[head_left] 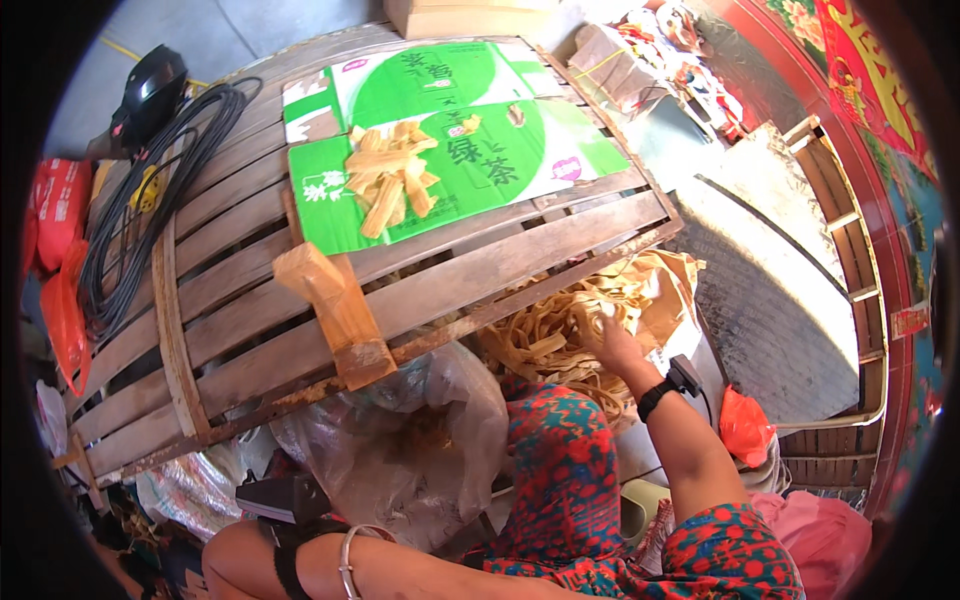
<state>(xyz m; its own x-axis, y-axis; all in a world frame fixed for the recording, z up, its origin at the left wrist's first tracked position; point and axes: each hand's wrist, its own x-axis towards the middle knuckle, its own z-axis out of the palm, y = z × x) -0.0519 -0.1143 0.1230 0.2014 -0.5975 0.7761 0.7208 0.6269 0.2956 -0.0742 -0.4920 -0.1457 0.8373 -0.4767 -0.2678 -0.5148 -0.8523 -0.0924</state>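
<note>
My right hand point(618, 345) reaches into a heap of tan, flat dried strips point(545, 325) lying in an open sack beyond my knee. Its fingers curl in among the strips, partly washed out by sunlight. A black strap with a small device circles that wrist. Low on the left, my left hand point(228, 560) hangs past a strap and a silver bangle, its fingers hidden from me. A small bundle of the same kind of strips point(385, 175) lies on a flattened green carton point(470, 215) on the slatted wooden table.
A wooden block point(335, 315) stands at the slatted table's point(240, 330) near edge. Below it gapes a clear plastic bag point(430, 450). Coiled black cable point(120, 250) and red bags point(62, 215) lie left; a large board-lined frame point(790, 290) stands right, beside an orange bag point(745, 425).
</note>
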